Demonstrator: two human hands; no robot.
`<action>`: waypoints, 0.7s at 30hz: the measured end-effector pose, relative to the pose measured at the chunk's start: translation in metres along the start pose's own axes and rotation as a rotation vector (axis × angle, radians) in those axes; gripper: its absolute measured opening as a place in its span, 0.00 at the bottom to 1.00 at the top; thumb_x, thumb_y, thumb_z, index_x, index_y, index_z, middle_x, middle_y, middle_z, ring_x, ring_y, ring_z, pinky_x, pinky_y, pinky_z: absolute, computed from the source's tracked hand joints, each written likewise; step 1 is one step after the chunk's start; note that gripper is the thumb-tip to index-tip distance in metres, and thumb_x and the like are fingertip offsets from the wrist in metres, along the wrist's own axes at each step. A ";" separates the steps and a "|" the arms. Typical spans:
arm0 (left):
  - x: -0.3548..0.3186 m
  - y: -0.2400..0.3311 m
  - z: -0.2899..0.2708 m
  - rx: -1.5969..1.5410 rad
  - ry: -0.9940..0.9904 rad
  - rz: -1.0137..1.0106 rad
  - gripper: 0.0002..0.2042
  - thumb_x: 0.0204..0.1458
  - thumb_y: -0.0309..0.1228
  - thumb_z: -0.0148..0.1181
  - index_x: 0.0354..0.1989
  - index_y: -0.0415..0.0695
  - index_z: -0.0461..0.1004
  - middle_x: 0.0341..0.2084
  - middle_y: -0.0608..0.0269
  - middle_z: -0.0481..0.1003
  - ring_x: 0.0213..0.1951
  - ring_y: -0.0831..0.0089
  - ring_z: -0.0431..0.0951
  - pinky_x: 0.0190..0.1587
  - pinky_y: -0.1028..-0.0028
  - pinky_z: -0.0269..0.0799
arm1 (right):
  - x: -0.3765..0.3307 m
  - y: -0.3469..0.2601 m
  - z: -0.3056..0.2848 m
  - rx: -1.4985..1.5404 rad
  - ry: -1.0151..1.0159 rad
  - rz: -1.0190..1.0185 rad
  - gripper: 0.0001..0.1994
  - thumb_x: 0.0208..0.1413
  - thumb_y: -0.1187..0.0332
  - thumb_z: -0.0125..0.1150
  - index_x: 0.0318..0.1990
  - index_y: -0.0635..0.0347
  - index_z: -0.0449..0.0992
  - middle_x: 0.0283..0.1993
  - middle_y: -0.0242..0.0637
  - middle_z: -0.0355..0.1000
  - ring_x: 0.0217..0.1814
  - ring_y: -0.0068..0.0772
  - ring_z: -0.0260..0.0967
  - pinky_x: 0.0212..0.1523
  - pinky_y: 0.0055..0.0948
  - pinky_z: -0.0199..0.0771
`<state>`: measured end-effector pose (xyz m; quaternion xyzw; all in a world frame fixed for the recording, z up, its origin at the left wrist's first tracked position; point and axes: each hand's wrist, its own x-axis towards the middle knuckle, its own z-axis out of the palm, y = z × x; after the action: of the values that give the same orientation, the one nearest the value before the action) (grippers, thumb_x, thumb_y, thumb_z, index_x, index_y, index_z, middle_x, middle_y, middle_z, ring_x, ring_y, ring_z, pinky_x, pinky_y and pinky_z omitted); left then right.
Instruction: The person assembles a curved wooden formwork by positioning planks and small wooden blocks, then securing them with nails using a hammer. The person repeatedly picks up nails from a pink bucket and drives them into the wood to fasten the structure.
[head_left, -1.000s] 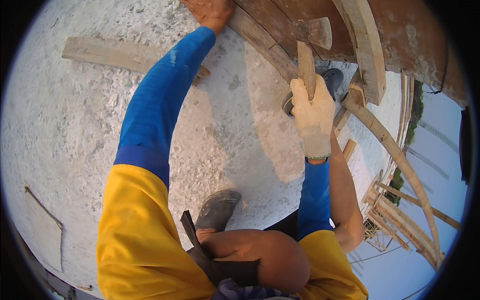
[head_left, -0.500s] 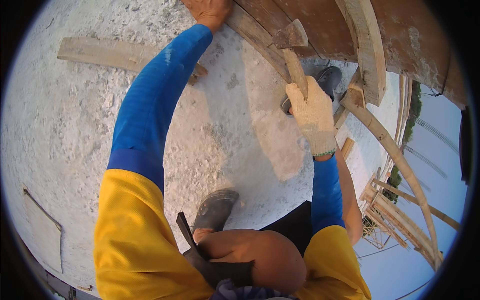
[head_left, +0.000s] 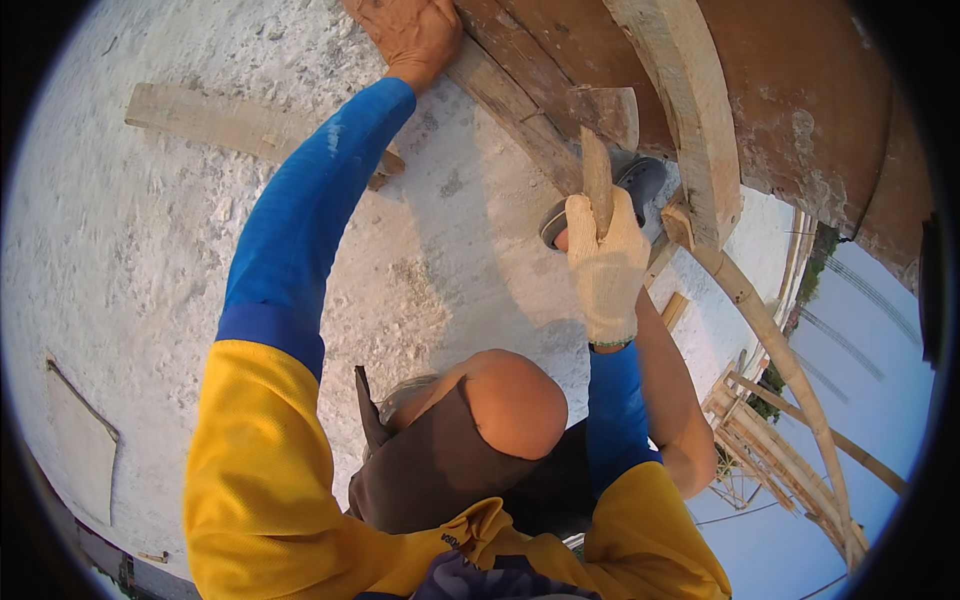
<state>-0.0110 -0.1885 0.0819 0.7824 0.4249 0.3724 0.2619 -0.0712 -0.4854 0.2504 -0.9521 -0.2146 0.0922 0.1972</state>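
Note:
My left hand [head_left: 412, 38], bare, reaches to the top edge of the view against the upper end of a long wooden plank [head_left: 515, 105]. Its fingers run out of the picture, so their grip is hidden. In a cream knitted glove, my right hand [head_left: 608, 265] is closed around the wooden handle of a hatchet [head_left: 597, 165]. The hatchet's flat, worn metal head [head_left: 612, 112] is up, in front of brown boards by the plank's lower part. From this angle I cannot tell whether the head touches the wood.
Brown boards [head_left: 800, 90] and a thick timber post [head_left: 690, 100] stand at upper right. A curved pole [head_left: 770, 330] runs down the right side toward stacked timber [head_left: 780, 450]. A loose board [head_left: 215, 118] lies on the rough pale ground [head_left: 420, 250]. My shod foot [head_left: 640, 180] is close below the hatchet.
The hatchet and my right hand have shifted slightly lower in view, and the hatchet's head has turned. My left hand stays by the plank. My bent knee appears higher, covering the nearer shoe.

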 end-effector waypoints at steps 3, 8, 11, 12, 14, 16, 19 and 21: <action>-0.001 0.003 -0.003 -0.007 -0.002 -0.005 0.43 0.47 0.29 0.57 0.75 0.26 0.52 0.75 0.21 0.49 0.76 0.22 0.42 0.79 0.39 0.35 | 0.002 0.000 -0.016 -0.093 -0.011 -0.072 0.14 0.65 0.60 0.69 0.43 0.62 0.78 0.29 0.46 0.78 0.30 0.47 0.79 0.31 0.40 0.77; -0.002 -0.004 0.000 -0.006 -0.009 -0.023 0.44 0.47 0.28 0.57 0.76 0.29 0.51 0.76 0.24 0.47 0.76 0.21 0.40 0.79 0.37 0.36 | 0.009 -0.001 -0.012 -0.054 -0.113 -0.053 0.13 0.65 0.61 0.67 0.41 0.63 0.78 0.27 0.47 0.77 0.28 0.49 0.78 0.30 0.42 0.77; -0.003 -0.008 0.002 -0.016 -0.011 -0.014 0.43 0.47 0.28 0.57 0.75 0.27 0.52 0.77 0.27 0.46 0.77 0.21 0.39 0.79 0.36 0.35 | 0.013 0.001 -0.009 -0.020 -0.088 -0.095 0.13 0.64 0.60 0.67 0.41 0.62 0.78 0.29 0.46 0.79 0.29 0.46 0.79 0.31 0.41 0.77; -0.003 -0.008 0.002 -0.021 -0.024 -0.017 0.43 0.47 0.28 0.57 0.75 0.27 0.52 0.77 0.27 0.46 0.77 0.21 0.38 0.79 0.36 0.35 | 0.015 0.001 -0.010 -0.031 -0.099 -0.075 0.13 0.64 0.60 0.67 0.41 0.62 0.78 0.29 0.45 0.79 0.29 0.46 0.79 0.31 0.41 0.77; -0.002 -0.008 0.002 -0.038 -0.037 -0.011 0.44 0.46 0.27 0.57 0.76 0.27 0.51 0.77 0.27 0.45 0.77 0.21 0.38 0.79 0.36 0.34 | 0.021 0.000 -0.014 -0.120 -0.138 -0.081 0.14 0.64 0.59 0.68 0.44 0.63 0.79 0.28 0.44 0.79 0.30 0.45 0.79 0.33 0.41 0.78; 0.000 -0.006 0.001 -0.018 -0.046 -0.018 0.44 0.45 0.26 0.56 0.76 0.27 0.51 0.77 0.27 0.45 0.77 0.21 0.37 0.79 0.36 0.34 | 0.028 -0.003 -0.020 -0.130 -0.141 -0.112 0.15 0.63 0.58 0.69 0.46 0.63 0.80 0.27 0.43 0.80 0.30 0.45 0.79 0.34 0.41 0.78; 0.002 -0.004 -0.003 -0.021 -0.058 -0.023 0.44 0.44 0.26 0.56 0.76 0.27 0.51 0.77 0.26 0.45 0.77 0.21 0.36 0.79 0.36 0.33 | 0.034 -0.013 -0.024 -0.078 -0.110 -0.111 0.16 0.62 0.58 0.69 0.46 0.64 0.82 0.30 0.45 0.81 0.33 0.48 0.80 0.36 0.42 0.79; 0.003 -0.004 -0.005 -0.027 -0.054 -0.019 0.45 0.44 0.25 0.56 0.76 0.28 0.51 0.77 0.26 0.45 0.77 0.21 0.36 0.79 0.36 0.32 | 0.036 -0.019 -0.023 -0.086 -0.126 -0.069 0.15 0.63 0.60 0.68 0.43 0.65 0.85 0.36 0.51 0.82 0.37 0.53 0.81 0.38 0.43 0.79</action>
<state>-0.0157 -0.1832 0.0829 0.7844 0.4202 0.3543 0.2874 -0.0403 -0.4617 0.2760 -0.9441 -0.2630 0.1355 0.1453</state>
